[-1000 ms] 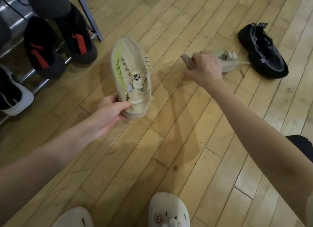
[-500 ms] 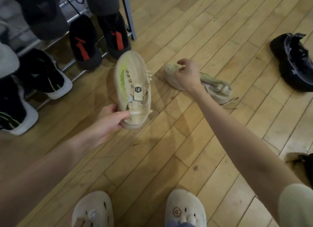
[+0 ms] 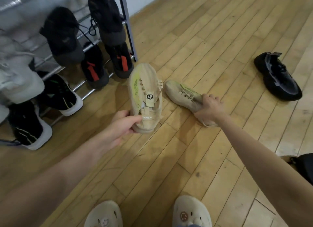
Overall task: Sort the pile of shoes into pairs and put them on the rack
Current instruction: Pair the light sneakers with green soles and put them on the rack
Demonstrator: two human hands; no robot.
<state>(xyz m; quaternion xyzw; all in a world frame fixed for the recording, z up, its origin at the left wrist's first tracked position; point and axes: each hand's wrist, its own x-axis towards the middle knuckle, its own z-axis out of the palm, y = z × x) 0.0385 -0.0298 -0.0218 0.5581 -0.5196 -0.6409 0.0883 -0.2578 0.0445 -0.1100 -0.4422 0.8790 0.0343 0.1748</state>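
My left hand (image 3: pixel 123 123) grips the heel of a beige shoe with a neon-yellow stripe (image 3: pixel 144 91), held above the floor with its toe pointing away. Its matching beige shoe (image 3: pixel 181 94) lies on the wooden floor just to the right. My right hand (image 3: pixel 210 108) grips that shoe at its heel opening. A single black sneaker (image 3: pixel 277 75) lies on the floor at the far right. The metal shoe rack (image 3: pixel 127 23) stands at the upper left.
The rack holds several dark shoes: black ones with red tabs (image 3: pixel 94 69), black ones with white soles (image 3: pixel 62 94), and dark lace-ups (image 3: pixel 62 35) above. My feet in cream clogs (image 3: pixel 191 213) are at the bottom edge. A dark object (image 3: pixel 304 167) sits at the right edge.
My right hand shifted from the toe end of the floor shoe to its heel and closed on it. The view swung left, showing more of the rack. My left hand kept holding its shoe.
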